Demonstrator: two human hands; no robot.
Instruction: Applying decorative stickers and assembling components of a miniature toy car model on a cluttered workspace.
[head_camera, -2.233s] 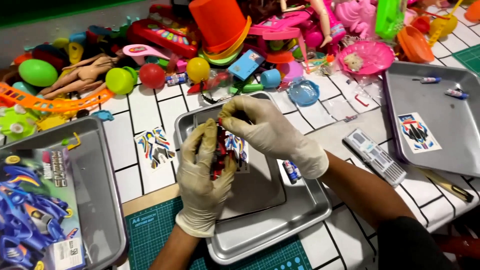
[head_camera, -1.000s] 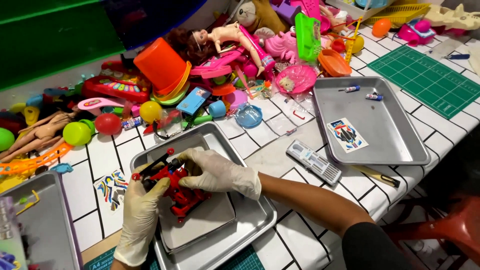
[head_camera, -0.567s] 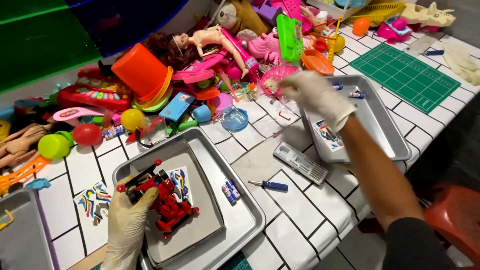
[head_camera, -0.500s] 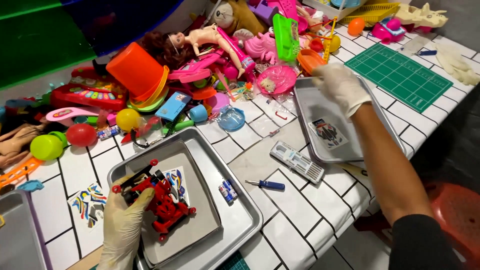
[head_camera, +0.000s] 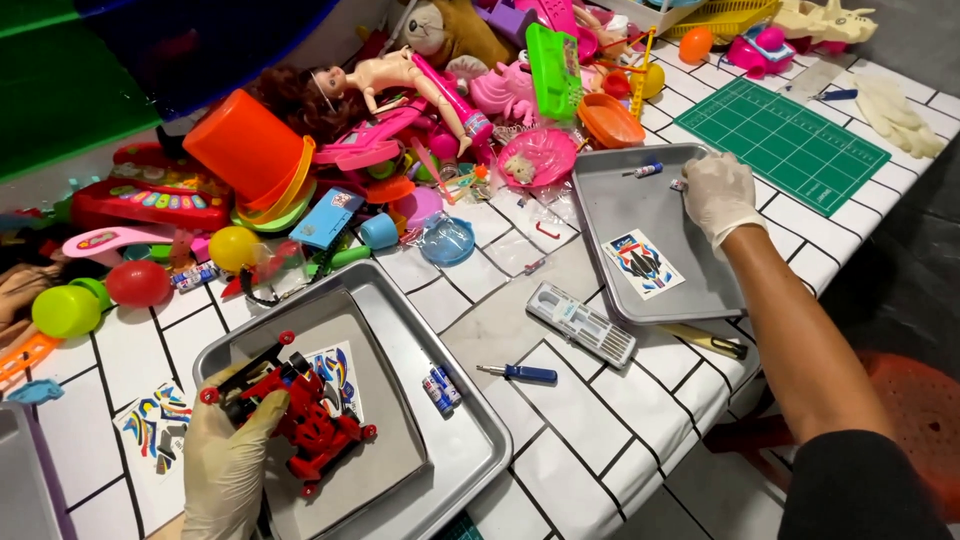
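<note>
Head view, lower left of frame: gloved left hand (head_camera: 228, 462), fingers closed on a red plastic toy race car (head_camera: 300, 415), steadying it flat inside the near metal tray (head_camera: 470, 455). Upper right: gloved right hand (head_camera: 717, 192), fingers curled onto a small item at the far metal tray (head_camera: 610, 175) rim; grip unclear. Blue-handled screwdriver (head_camera: 520, 373) lies between, on the white tiled tabletop (head_camera: 600, 430).
</note>
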